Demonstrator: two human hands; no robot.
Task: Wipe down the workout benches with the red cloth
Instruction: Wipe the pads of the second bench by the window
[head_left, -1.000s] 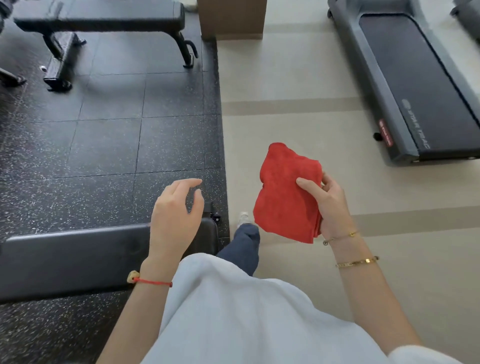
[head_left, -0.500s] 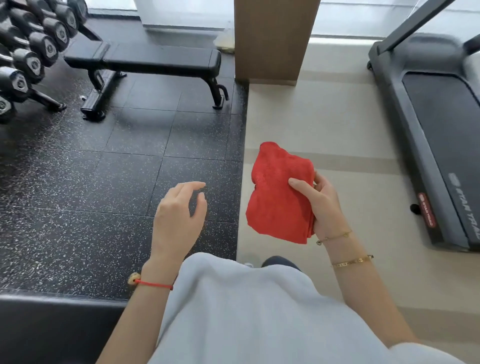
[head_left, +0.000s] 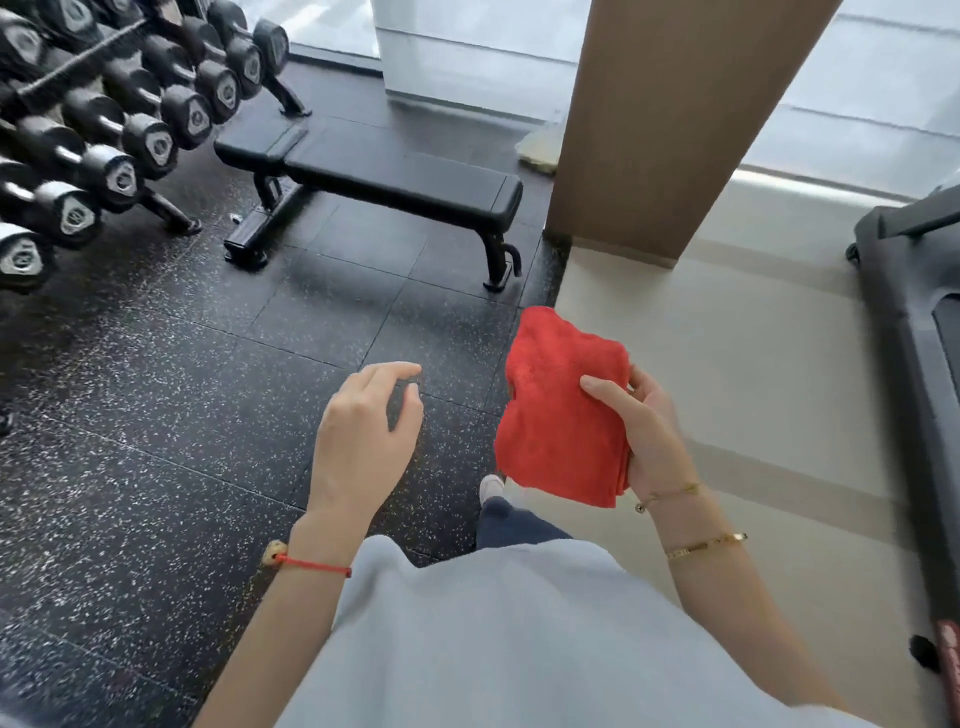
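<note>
My right hand (head_left: 647, 436) grips a folded red cloth (head_left: 558, 405) in front of my chest, thumb across its face and fingers behind it. My left hand (head_left: 366, 431) hovers beside it over the speckled black floor, fingers loosely curled and holding nothing. A flat black workout bench (head_left: 395, 179) stands ahead on the rubber mat, well beyond both hands, with its pad bare.
A rack of black dumbbells (head_left: 119, 119) fills the upper left. A brown pillar (head_left: 670, 119) rises just right of the bench. A treadmill (head_left: 914, 322) lines the right edge on the beige floor. A pale cloth (head_left: 540, 148) lies by the pillar's base.
The view has tilted up and moved forward: the near bench has dropped out of sight, and the far bench and dumbbell rack have come closer. Both hands keep their poses.
</note>
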